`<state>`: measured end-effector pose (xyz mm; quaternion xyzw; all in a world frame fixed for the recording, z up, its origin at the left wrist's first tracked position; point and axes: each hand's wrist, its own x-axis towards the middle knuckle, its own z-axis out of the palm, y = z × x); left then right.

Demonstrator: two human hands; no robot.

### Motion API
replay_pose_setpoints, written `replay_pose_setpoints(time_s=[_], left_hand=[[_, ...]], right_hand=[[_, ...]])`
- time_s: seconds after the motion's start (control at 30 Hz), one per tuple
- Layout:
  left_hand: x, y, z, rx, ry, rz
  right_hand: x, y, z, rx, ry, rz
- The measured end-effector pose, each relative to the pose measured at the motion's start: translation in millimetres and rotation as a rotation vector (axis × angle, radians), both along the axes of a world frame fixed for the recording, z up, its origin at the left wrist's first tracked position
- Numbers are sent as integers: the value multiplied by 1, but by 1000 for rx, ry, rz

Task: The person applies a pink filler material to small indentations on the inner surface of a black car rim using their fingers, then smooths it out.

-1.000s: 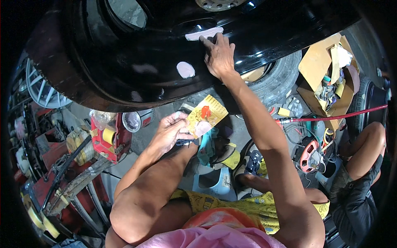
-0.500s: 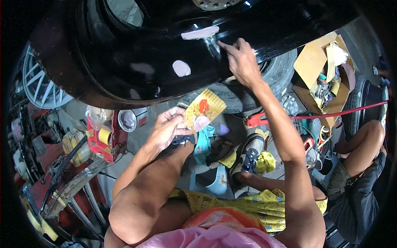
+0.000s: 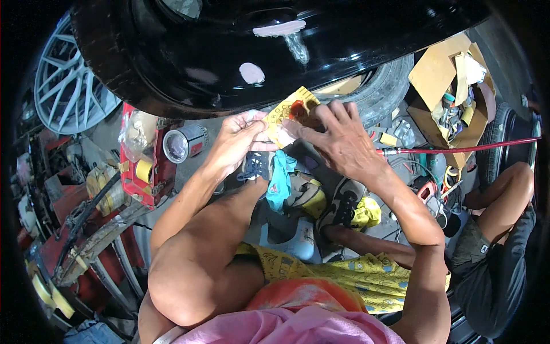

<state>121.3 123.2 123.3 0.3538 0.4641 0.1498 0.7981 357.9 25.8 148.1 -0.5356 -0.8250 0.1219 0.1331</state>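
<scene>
My left hand [image 3: 236, 143] pinches the lower left edge of a yellow printed card [image 3: 279, 113]. On the card sit a blob of pink putty [image 3: 284, 137] and a dab of red paste [image 3: 297, 109]. My right hand [image 3: 346, 140] comes over the card from the right, its fingers apart and a fingertip at the putty; I see nothing held in it. Beyond both hands is a glossy black car panel [image 3: 172, 57]. It bears a pink putty strip [image 3: 279, 28], a round pink patch [image 3: 252, 73] and a greyish smear [image 3: 297, 49].
An open can [image 3: 176, 145] stands left, beside a red metal holder [image 3: 130, 186]. A silver wheel [image 3: 71, 86] is far left. Right lie a tyre [image 3: 389, 89], a cardboard box [image 3: 434, 69] and a red hose [image 3: 470, 149]. Another person's leg [image 3: 504, 195] is far right; a blue stool [image 3: 295, 241] is below.
My right hand has left the smear on the panel and come down to the card. The card, in my left hand, has risen and tilted slightly. The panel sits higher in view.
</scene>
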Motion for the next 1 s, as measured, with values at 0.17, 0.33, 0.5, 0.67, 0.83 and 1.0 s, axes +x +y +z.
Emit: replay_pose_setpoints(time_s=[0.17,0.33,0.5,0.67,0.83,1.0], left_hand=[[3,0,-5,-45,12,-4],[-9,-13,-23,-175,20,107],[-24,-16,-26,-206,96,75],[-14,-19,-24,-253,44,33],[-17,-17,-19,-247,42,32],[-29,-17,-24,-227,59,32]], right_hand=[[-4,1,-5,52,-57,20],[-3,-1,11,-133,178,-1],[34,49,-17,-63,619,-137],[57,137,-112,106,300,-255],[41,155,-133,290,-183,-340],[47,115,-122,216,-203,-227]])
